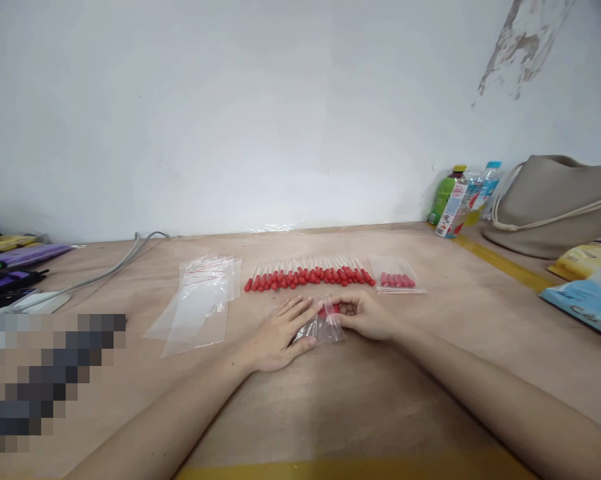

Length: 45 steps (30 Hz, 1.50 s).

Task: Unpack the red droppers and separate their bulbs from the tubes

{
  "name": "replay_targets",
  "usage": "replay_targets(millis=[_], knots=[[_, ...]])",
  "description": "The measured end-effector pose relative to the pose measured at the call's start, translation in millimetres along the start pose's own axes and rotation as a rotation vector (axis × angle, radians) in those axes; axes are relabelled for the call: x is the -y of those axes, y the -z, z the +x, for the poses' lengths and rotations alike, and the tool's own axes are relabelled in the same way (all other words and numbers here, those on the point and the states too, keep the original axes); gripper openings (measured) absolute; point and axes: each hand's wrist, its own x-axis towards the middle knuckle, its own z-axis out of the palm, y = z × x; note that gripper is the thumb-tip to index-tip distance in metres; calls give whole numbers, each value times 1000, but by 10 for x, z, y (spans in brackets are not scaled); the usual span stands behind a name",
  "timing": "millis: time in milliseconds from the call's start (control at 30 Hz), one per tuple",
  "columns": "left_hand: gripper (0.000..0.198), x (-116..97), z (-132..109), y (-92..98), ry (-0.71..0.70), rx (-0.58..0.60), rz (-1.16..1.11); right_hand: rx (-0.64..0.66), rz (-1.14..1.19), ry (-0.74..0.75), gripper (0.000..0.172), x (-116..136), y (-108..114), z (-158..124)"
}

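On the table in front of me lies a small clear plastic bag, with red stick heads showing at its upper right side. My left hand rests on the bag's left part, fingers stretched out and thumb along its lower edge. With bent fingers, my right hand pinches the red-tipped sticks at the bag's right side; whether they are wholly inside, I cannot tell. Just beyond both hands runs a row of red-tipped sticks, pale ends pointing to the wall.
Flat clear zip bags overlap on the left. A filled bag with red-tipped sticks lies to the right of the row. Bottles, a grey bag and a blue package stand at right. A cable runs at left.
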Motion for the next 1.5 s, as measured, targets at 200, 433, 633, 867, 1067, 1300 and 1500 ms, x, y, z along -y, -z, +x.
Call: replay_targets(millis=[200,433,633,867,1067,1300,1500], knots=[[60,-2,-16,-4,30,-8,22,-146,167,-139,27,62,322,29],[53,-143,-9,108,45,-5,189,-763,-27,31,23,164,1049,105],[33,-223,68,37,-12,-243,7,-877,-660,368,22,-78,988,113],[37,-128,100,0,-130,-7,-85,-489,-985,420,32,-467,899,126],[44,-131,105,11,-97,78,-75,-320,-1002,370,39,-545,877,135],[45,-118,96,-4,-109,57,-69,-373,-873,243,46,-522,815,120],[45,-119,97,-6,-106,39,-72,-412,-843,254,28,-497,818,91]])
